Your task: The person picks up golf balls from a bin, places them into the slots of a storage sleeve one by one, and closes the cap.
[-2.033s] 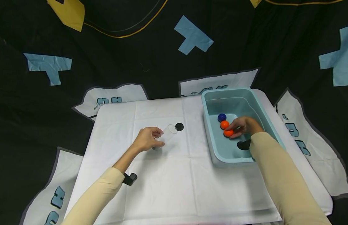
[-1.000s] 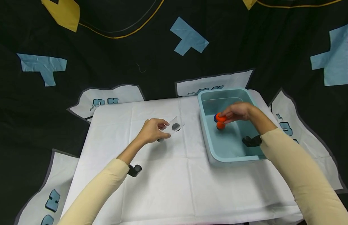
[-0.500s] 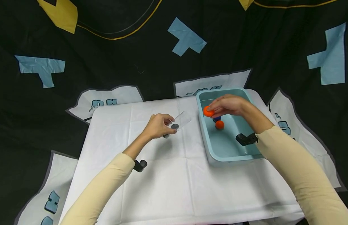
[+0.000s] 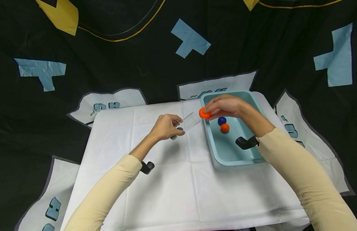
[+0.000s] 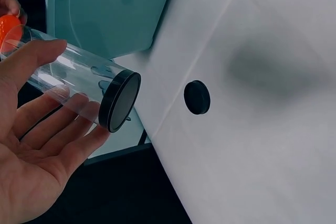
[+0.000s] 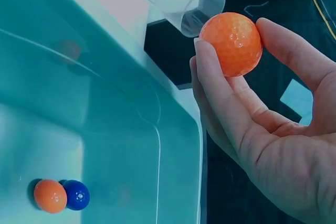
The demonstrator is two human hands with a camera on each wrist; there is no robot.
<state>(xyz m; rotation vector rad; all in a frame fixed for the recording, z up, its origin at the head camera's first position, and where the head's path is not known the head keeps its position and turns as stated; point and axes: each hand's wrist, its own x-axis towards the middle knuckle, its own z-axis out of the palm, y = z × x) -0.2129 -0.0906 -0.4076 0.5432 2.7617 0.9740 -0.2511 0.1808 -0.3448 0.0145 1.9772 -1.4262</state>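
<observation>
My left hand (image 4: pixel 167 126) grips a clear plastic tube (image 4: pixel 191 121) above the table, tilted with its mouth toward the right. A black cap (image 5: pixel 122 100) closes the tube's lower end, and I see nothing inside it. Between thumb and fingertips my right hand (image 4: pixel 224 106) pinches an orange golf ball (image 6: pixel 231 44), raised over the bin's left rim and close to the tube's mouth. Another orange ball (image 4: pixel 224 128) and a blue ball (image 4: pixel 222 120) lie side by side in the light blue bin (image 4: pixel 212 150). A loose black cap (image 5: pixel 197 97) rests on the table in the left wrist view.
The table (image 4: pixel 164 192) wears a white cloth with creases and hanging edges. A dark curtain (image 4: pixel 123 64) with blue and yellow patches stands behind it. The bin's raised wall stands below my right forearm.
My right hand has picked an orange ball out of the bin and carried it left toward the tube. My left hand has lifted the tube up and to the right, over the loose cap.
</observation>
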